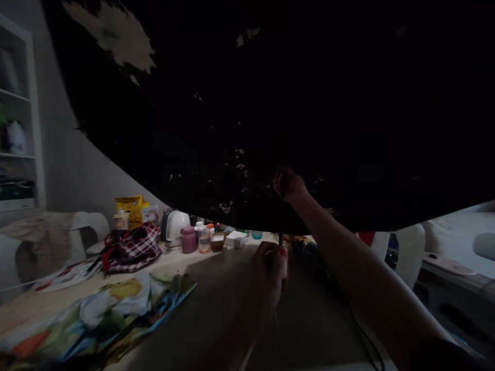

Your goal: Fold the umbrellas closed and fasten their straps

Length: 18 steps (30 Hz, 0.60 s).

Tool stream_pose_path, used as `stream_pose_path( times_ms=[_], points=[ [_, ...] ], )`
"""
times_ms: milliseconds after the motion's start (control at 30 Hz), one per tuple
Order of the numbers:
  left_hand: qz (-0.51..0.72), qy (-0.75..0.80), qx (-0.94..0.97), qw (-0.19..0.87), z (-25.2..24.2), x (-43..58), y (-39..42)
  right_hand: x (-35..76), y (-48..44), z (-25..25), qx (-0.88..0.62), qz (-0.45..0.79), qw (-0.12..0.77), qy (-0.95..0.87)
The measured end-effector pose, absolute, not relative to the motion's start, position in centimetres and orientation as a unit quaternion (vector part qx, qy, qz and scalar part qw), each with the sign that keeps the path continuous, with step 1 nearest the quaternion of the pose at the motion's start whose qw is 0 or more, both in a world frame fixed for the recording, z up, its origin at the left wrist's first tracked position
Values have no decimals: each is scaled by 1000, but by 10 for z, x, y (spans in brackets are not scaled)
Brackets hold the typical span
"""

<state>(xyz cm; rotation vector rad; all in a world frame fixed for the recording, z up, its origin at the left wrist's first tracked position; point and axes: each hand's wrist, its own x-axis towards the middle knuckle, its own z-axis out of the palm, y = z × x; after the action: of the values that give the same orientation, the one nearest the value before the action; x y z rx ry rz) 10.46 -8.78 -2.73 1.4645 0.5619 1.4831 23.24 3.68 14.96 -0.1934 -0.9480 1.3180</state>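
A large black umbrella (185, 134), spread wide, fills the upper part of the view, with pale leaf-like patches showing in its canopy. Below it, my left hand (270, 268) is closed around the lower part of the umbrella's thin shaft (281, 239). My right hand (290, 184) is raised higher, just under the canopy, with its fingers curled around the upper shaft. Deep shade hides the ribs and most of what lies between my right fingers. A crumpled, colourful patterned cloth (112, 314) lies on the table to the left.
On the table (174, 335) stand a white kettle (178, 226), a pink jar (188, 240), a clear bottle (204, 240) and a small white box (236, 238). A checked bag (133, 250) sits at the left. White chairs (410, 252) flank the table; shelves (17, 129) rise far left.
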Motion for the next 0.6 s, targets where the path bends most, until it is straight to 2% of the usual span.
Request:
stream_pose_path(
  times_ms=[300, 600],
  points=[
    [628, 199, 600, 453, -4, 114, -64, 221, 7, 131, -72, 650, 658, -373],
    [637, 213, 634, 384, -41, 128, -42, 220, 8, 76, -68, 647, 663, -371]
  ],
)
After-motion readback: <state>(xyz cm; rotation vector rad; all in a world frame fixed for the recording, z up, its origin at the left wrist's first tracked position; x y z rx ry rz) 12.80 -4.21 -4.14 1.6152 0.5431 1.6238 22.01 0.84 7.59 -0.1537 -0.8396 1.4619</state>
